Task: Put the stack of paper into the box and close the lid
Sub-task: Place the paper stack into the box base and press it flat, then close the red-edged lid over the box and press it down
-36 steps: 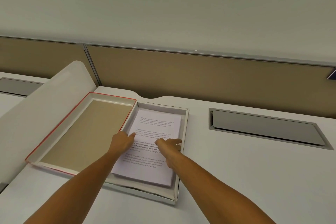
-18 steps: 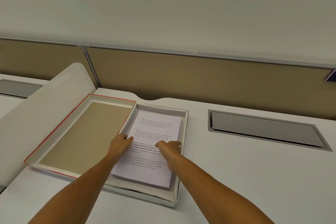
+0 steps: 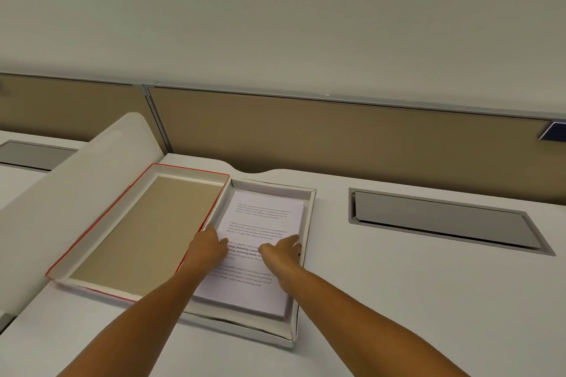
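Note:
A stack of printed white paper (image 3: 260, 223) lies flat inside the shallow white box (image 3: 309, 217) on the desk. The red-edged lid (image 3: 147, 223) lies open to the left of the box, its brown inside facing up. My left hand (image 3: 208, 246) rests on the paper's left edge, fingers loosely curled, holding nothing. On the right part of the sheet, my right hand (image 3: 283, 251) presses down with fingers pointing toward the box's right wall.
A white curved side panel (image 3: 70, 187) rises left of the lid. A grey recessed cable hatch (image 3: 444, 223) sits in the desk to the right. A tan partition (image 3: 337, 131) runs along the back of the desk.
Both hands stay on the paper; the left hand has slid slightly toward the paper's left edge. The paper has settled a little deeper in the box.

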